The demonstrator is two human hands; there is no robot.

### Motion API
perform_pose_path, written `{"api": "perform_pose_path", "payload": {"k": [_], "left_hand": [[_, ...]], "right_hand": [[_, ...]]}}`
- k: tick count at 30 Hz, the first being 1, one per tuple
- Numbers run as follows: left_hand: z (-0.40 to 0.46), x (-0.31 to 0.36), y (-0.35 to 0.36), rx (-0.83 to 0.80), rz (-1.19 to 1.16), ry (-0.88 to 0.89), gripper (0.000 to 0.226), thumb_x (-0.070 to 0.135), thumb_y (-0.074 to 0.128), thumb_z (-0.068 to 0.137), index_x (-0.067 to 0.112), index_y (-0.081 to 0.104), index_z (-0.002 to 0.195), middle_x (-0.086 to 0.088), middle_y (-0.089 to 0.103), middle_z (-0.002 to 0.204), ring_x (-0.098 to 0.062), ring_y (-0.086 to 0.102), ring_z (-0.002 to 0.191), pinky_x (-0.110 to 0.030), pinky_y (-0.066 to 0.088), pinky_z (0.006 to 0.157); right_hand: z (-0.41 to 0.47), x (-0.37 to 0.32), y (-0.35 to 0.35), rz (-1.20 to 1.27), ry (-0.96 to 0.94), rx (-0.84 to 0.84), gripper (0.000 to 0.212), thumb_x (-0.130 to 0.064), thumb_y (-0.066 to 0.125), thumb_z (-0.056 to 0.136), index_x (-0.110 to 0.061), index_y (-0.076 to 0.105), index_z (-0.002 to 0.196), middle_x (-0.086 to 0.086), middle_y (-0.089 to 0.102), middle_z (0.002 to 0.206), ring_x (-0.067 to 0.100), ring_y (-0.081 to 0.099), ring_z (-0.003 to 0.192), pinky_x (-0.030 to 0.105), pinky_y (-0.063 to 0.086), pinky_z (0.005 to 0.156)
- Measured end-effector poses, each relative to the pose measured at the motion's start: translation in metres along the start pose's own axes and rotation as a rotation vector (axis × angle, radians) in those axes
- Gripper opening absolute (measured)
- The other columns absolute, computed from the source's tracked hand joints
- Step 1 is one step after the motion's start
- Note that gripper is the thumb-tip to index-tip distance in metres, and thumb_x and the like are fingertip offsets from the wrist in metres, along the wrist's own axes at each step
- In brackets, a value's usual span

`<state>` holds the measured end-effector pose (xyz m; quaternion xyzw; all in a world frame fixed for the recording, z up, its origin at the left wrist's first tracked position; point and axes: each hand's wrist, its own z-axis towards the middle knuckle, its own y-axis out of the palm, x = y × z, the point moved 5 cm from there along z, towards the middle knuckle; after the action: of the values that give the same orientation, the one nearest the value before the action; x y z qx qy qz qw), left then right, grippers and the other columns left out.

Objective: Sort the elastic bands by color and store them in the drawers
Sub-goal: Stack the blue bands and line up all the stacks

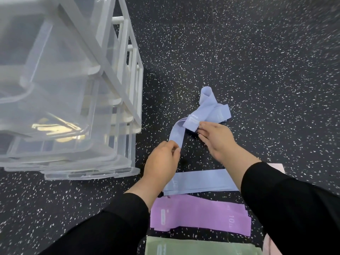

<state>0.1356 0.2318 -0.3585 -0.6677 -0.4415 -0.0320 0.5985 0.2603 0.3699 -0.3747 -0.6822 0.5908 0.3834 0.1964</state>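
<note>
A tangled heap of light blue elastic bands (207, 110) lies on the speckled black floor. My left hand (161, 162) pinches the near end of one blue band that runs up into the heap. My right hand (215, 138) pinches a folded blue band at the heap's near edge. Closer to me lie flat stacks: blue bands (200, 182), purple bands (200, 217) and green bands (198, 247). Clear plastic drawers (55, 111) stand pulled out at the left in a white frame (132, 83).
A pale pink band (276, 167) shows past my right sleeve, and another pink patch (268, 245) sits at the bottom right. Something yellowish lies inside one clear drawer (57, 127). Speckled floor stretches to the right and far side.
</note>
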Motion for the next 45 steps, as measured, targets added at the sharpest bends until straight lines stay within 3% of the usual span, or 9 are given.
{"api": "perform_pose_path", "payload": {"k": [9,13,16,18,24,32,35,40,45], "left_hand": [[0.011,0.016,0.002,-0.196,-0.472,-0.175,0.070,0.025,0.065,0.097,0.039,0.029,0.156,0.007,0.055,0.133,-0.014,0.063,0.099,-0.024,0.046,0.076],[0.007,0.026,0.001,-0.202,-0.399,-0.075,0.054,0.014,0.070,0.093,0.030,0.055,0.142,0.007,0.066,0.113,-0.007,0.058,0.072,-0.019,0.042,0.062],[0.000,0.032,-0.004,-0.093,-0.301,-0.020,0.006,0.020,0.067,0.095,0.021,0.071,0.091,0.008,0.061,0.073,-0.012,0.050,0.062,-0.027,0.038,0.060],[-0.006,0.038,-0.011,0.020,-0.286,-0.010,0.025,0.023,0.064,0.097,0.021,0.062,0.072,0.007,0.057,0.067,-0.012,0.048,0.062,-0.031,0.037,0.062],[-0.020,0.079,-0.013,0.085,-0.127,0.284,0.013,0.025,0.067,0.094,0.014,0.067,0.087,0.006,0.061,0.103,-0.013,0.058,0.093,-0.031,0.047,0.083],[-0.029,0.080,-0.024,0.060,-0.361,0.255,0.028,0.013,0.061,0.093,0.026,0.065,0.117,0.014,0.065,0.119,-0.006,0.058,0.108,-0.029,0.046,0.100],[-0.020,0.087,-0.026,-0.157,-0.383,0.193,0.044,0.022,0.066,0.093,0.027,0.055,0.135,0.010,0.061,0.129,0.001,0.056,0.103,-0.005,0.040,0.086],[-0.012,0.084,-0.029,-0.347,-0.510,0.124,0.028,0.023,0.072,0.092,0.001,0.057,0.083,0.001,0.049,0.067,-0.011,0.037,0.057,-0.024,0.029,0.052],[-0.017,0.045,-0.026,-0.518,-0.540,-0.022,0.009,0.010,0.071,0.092,0.005,0.070,0.099,-0.006,0.071,0.084,-0.011,0.061,0.072,-0.024,0.046,0.068]], "right_hand": [[-0.032,0.004,-0.007,0.110,-0.025,-0.005,0.012,-0.004,0.065,0.093,0.006,0.070,0.090,0.016,0.070,0.086,0.027,0.073,0.089,0.037,0.059,0.091],[-0.048,0.004,-0.008,0.090,-0.008,-0.067,0.014,-0.004,0.060,0.096,0.006,0.067,0.089,0.016,0.067,0.084,0.025,0.075,0.085,0.035,0.060,0.087],[-0.059,-0.001,-0.009,0.108,-0.028,-0.091,0.014,-0.005,0.060,0.097,0.006,0.066,0.090,0.015,0.069,0.085,0.026,0.075,0.087,0.034,0.060,0.087],[-0.068,-0.007,-0.011,0.073,-0.066,-0.083,0.015,-0.014,0.063,0.097,0.001,0.066,0.096,0.011,0.069,0.087,0.027,0.075,0.092,0.036,0.059,0.090],[-0.090,-0.009,-0.008,-0.239,-0.166,-0.163,0.030,-0.046,0.069,0.087,-0.015,0.072,0.087,0.005,0.067,0.085,0.017,0.064,0.081,0.041,0.055,0.078],[-0.100,-0.052,-0.031,-0.646,-0.340,-0.092,0.018,-0.015,0.056,0.092,-0.006,0.068,0.083,0.022,0.061,0.071,0.017,0.051,0.059,0.032,0.048,0.048],[-0.110,-0.078,-0.021,-0.835,-0.428,-0.243,0.018,-0.015,0.056,0.096,-0.009,0.069,0.084,0.020,0.066,0.073,0.017,0.051,0.054,0.031,0.042,0.053],[-0.108,-0.118,-0.029,-0.586,-0.489,-0.190,0.017,-0.008,0.057,0.092,-0.002,0.071,0.085,0.013,0.063,0.075,0.020,0.052,0.061,0.031,0.045,0.053],[-0.088,-0.106,-0.069,-0.309,-0.311,-0.038,0.022,-0.008,0.055,0.094,-0.014,0.072,0.081,0.006,0.070,0.076,0.019,0.059,0.063,0.028,0.045,0.054]]}}
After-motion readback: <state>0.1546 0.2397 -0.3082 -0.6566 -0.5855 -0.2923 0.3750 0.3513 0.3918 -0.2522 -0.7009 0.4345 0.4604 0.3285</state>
